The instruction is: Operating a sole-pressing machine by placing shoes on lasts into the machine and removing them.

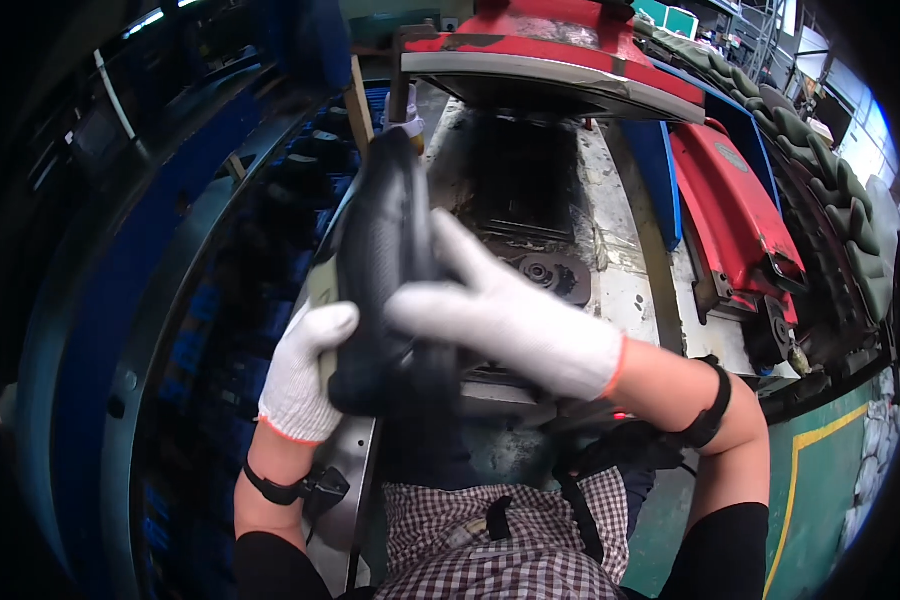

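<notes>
A black shoe [382, 260], somewhat blurred, stands toe-up in front of me, left of the middle. Along its left side shows a pale green-yellow part [322, 285], which looks like a shoe last. My left hand [305, 375], in a white knit glove, grips it low on the left; the thumb lies on the near side and the other fingers are hidden. From the right comes my right hand [515, 315], gloved too, its thumb and fingers stretched apart. They lie at the shoe's right side; motion blur hides whether they touch it.
Ahead is a press with a raised red head [560, 50] above a dark bed [520, 175] on a worn white table [615, 235]. Another red machine part [735, 195] stands right, beside a row of green shoe lasts [830, 165]. A blue rack [195, 180] runs along the left.
</notes>
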The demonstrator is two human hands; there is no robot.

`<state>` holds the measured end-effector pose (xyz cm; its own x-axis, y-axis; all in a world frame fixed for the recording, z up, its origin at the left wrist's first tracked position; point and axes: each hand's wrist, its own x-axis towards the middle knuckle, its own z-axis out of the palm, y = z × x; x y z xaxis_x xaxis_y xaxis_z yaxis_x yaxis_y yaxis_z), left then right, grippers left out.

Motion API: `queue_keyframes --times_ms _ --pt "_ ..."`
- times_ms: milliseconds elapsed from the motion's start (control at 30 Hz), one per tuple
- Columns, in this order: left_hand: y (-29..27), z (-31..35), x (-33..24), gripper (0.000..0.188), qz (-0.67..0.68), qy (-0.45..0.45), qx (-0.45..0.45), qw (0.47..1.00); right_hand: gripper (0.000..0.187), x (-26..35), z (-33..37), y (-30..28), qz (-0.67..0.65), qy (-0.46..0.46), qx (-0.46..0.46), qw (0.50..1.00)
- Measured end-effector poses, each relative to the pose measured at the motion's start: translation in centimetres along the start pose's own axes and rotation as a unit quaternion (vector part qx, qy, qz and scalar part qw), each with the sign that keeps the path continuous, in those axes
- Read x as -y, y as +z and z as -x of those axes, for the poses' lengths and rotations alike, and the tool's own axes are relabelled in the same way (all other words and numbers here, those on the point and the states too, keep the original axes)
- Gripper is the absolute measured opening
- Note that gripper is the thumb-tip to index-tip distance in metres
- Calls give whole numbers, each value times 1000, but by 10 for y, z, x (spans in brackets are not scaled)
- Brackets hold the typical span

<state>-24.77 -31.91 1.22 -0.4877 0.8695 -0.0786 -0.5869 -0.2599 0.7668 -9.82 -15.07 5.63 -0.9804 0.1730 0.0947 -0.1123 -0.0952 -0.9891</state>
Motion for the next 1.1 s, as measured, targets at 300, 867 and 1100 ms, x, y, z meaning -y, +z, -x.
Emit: queue_keyframes --times_ms 300,867,1100 --pt "74 -98 -24 64 -278 173 124 937 51 3 -17 -164 -168 48 -221 959" --pt "216 -245 -106 47 -732 506 154 429 102 -39 -127 -207 645 201 -271 686" --pt "228 -252 -100 32 -803 495 236 234 72 -32 -38 -171 670 -9 -308 675"
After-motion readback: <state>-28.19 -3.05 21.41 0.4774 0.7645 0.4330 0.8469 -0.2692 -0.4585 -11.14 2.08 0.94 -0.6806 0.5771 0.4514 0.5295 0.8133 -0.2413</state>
